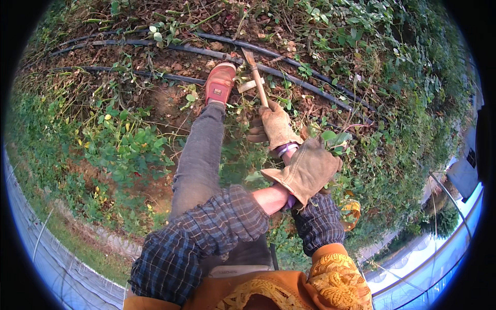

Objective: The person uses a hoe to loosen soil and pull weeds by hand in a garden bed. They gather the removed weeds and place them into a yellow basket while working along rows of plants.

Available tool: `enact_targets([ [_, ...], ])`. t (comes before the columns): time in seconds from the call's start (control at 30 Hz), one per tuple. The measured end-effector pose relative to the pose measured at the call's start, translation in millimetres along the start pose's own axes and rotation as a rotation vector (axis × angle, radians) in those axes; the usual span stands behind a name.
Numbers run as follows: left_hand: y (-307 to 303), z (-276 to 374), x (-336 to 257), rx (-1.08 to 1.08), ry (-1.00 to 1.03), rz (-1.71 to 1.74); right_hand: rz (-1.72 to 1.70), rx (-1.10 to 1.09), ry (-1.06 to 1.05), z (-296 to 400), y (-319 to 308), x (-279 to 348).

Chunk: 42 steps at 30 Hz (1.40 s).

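Note:
My right hand (276, 123), in a tan work glove, grips the pale wooden handle of a hand tool with a narrow, rusty metal blade (248, 56). The blade points away from me, over the black irrigation pipes (285, 73). My left hand (310, 168), in a similar glove, crosses over my right forearm. Its fingers are curled, mostly hidden beneath the glove's back, and green leaves (335, 140) stick out at its far side. A small pale tag (250, 85) lies beside the tool's handle.
My red shoe (221, 83) stands on the soil near the pipes. Low leafy plants (135, 143) cover the ground at left, with denser foliage (387, 155) at right. Cut stems (104, 23) stand beyond the pipes. Plastic sheeting (42, 248) and metal hoops (451, 201) border the plot.

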<state>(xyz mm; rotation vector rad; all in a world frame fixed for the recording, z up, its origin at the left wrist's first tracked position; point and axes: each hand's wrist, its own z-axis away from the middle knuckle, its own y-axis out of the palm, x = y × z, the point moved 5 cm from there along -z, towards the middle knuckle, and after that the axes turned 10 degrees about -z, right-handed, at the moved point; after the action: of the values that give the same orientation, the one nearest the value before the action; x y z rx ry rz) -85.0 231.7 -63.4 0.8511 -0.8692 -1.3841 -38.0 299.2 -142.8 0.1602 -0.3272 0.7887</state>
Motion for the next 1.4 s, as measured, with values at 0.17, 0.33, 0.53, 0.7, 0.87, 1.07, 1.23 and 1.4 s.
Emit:
enact_targets([
  [0.17,-4.0,-3.1,0.8,0.004,-0.008,0.018,-0.189,0.034,-0.056,-25.4,23.1,-7.4],
  [0.33,-5.2,-1.0,-1.3,-0.012,0.006,0.016,-0.048,0.024,-0.158,-29.9,23.9,-34.2],
  [0.53,-6.5,-3.2,-1.3,-0.009,0.008,0.013,0.026,-0.093,-0.14,-4.3,-7.3,-24.9],
  [0.7,-2.0,-4.2,-1.4,0.0,-0.004,0.025,-0.149,-0.045,0.19,74.7,-32.4,-19.4],
  [0.87,-3.8,-9.7,-7.4,0.003,-0.014,0.036,-0.244,-0.022,0.262,98.2,-42.6,-28.8],
  [1.07,-10.2,-16.3,-15.6,-0.006,-0.013,0.047,-0.47,0.145,0.277,38.1,-6.2,-11.0],
  [1.23,-13.9,-31.9,-20.5,-0.006,0.011,0.044,-0.733,0.265,0.245,-9.2,30.8,-0.5],
  [1.4,-3.8,-32.9,-43.9,0.04,0.14,0.083,-0.432,-0.042,0.058,-38.5,31.1,7.4],
])
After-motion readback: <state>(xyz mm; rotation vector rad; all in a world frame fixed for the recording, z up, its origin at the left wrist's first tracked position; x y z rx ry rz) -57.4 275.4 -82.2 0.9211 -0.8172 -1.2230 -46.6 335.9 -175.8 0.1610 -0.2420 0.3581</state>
